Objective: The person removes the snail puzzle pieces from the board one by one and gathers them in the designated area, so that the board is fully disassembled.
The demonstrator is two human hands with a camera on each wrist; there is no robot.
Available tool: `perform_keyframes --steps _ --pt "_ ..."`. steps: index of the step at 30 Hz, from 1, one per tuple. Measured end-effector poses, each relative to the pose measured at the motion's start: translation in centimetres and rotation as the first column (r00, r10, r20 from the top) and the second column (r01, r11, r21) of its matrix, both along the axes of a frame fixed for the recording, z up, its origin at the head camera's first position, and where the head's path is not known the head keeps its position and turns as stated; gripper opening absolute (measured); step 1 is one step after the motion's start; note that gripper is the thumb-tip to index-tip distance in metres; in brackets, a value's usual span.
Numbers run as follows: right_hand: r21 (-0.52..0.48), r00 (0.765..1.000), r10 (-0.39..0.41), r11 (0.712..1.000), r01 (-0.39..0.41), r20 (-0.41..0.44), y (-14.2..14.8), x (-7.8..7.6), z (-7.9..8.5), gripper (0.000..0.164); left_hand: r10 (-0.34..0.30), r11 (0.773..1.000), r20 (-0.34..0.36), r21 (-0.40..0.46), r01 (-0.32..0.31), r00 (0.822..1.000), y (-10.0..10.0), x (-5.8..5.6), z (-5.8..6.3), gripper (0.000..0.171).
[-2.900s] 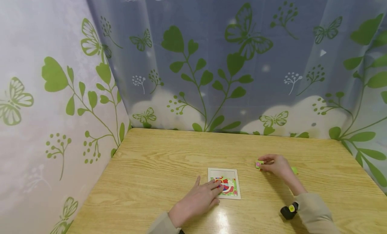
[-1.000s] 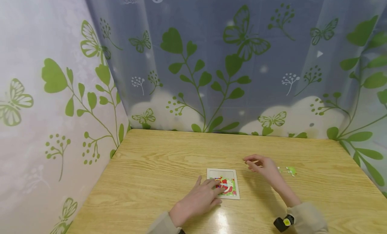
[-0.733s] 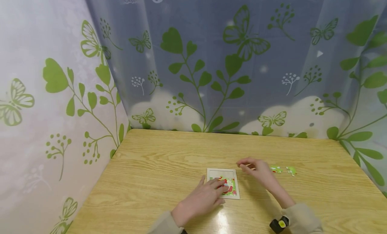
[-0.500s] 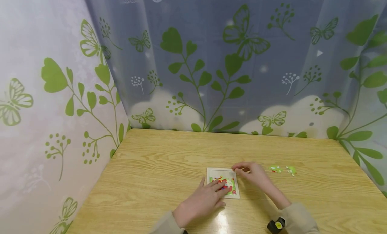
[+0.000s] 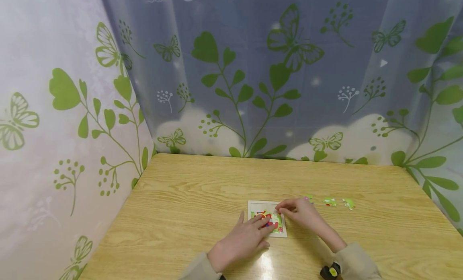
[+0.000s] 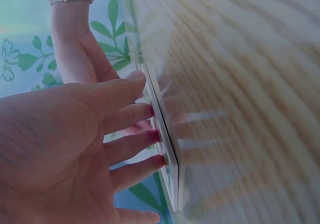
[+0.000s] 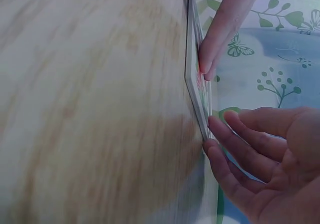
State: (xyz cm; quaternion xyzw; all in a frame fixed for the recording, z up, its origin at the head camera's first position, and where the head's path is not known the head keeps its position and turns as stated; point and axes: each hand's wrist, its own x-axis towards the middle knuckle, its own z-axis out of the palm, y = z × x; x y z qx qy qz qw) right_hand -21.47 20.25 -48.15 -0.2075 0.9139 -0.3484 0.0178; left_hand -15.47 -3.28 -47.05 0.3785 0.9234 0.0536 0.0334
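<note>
A small square wooden puzzle tray [image 5: 284, 230] lies on the table; colourful puzzle pieces [image 5: 277, 220] fill its lower part, and bare board shows along the top. My left hand [image 5: 242, 237] rests its outstretched fingertips on the pieces and covers some. My right hand [image 5: 304, 212] is at the tray's upper right corner. In the right wrist view, two fingertips of this hand [image 7: 265, 154] meet the rim, fingers loosely bent, and nothing shows between them and the thumb. The left wrist view has the left fingers [image 6: 132, 146] spread against the tray's face.
Right of the tray, loose pieces lie in a row: one green and pink [image 5: 308, 199] partly behind the right hand, another green and white [image 5: 330, 202], and a green one [image 5: 349, 203]. A wooden table [image 5: 188, 199] holds everything. Patterned curtains [image 5: 231, 91] stand behind and left.
My right hand has left the green and pink piece and moved left to the tray's corner. That piece shows on the table again. The left hand has shifted slightly right over the pieces.
</note>
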Motion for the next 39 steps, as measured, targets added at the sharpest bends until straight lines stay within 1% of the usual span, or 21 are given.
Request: perform_keyframes --steps 5,8,12,17,19,24,29,35,39 --pt "-0.009 0.998 0.016 1.000 -0.016 0.054 -0.02 0.11 -0.06 0.013 -0.005 1.000 0.004 -0.012 0.005 1.000 0.00 -0.03 -0.03 0.055" --pt "-0.020 0.997 0.028 0.999 -0.027 0.070 -0.03 0.13 -0.12 0.013 -0.008 1.000 0.001 -0.006 0.008 1.000 -0.02 -0.05 -0.05 0.055" --pt "-0.031 0.997 0.042 0.999 -0.040 0.065 -0.08 0.15 -0.18 0.013 -0.008 1.000 0.006 0.002 0.008 1.000 -0.02 -0.06 0.00 0.054" --pt "-0.046 0.997 0.057 0.997 -0.054 0.059 -0.22 0.14 -0.28 0.018 -0.005 1.000 0.014 0.005 0.005 1.000 0.03 -0.05 0.09 0.053" --pt "-0.052 0.996 0.063 0.997 -0.060 0.059 -0.28 0.14 -0.35 0.021 -0.007 1.000 0.004 0.005 0.007 1.000 0.04 -0.06 0.09 0.053" --pt "-0.052 0.996 0.055 0.997 -0.052 0.064 -0.40 0.13 -0.44 0.025 -0.013 1.000 -0.021 0.008 0.014 1.000 0.06 -0.11 0.07 0.053" --pt "-0.037 0.998 0.051 0.998 -0.050 0.044 -0.59 0.07 -0.46 0.025 0.002 1.000 0.001 0.022 -0.002 1.000 0.20 -0.15 0.00 0.053" --pt "-0.017 0.999 0.041 0.999 -0.040 0.033 -0.76 0.08 -0.44 0.026 -0.002 1.000 -0.014 0.025 0.003 1.000 0.19 -0.13 -0.05 0.053" --pt "-0.011 0.999 0.035 0.999 -0.035 0.038 -0.82 0.08 -0.39 0.027 0.003 1.000 -0.004 0.015 -0.003 1.000 0.15 -0.07 0.06 0.053"
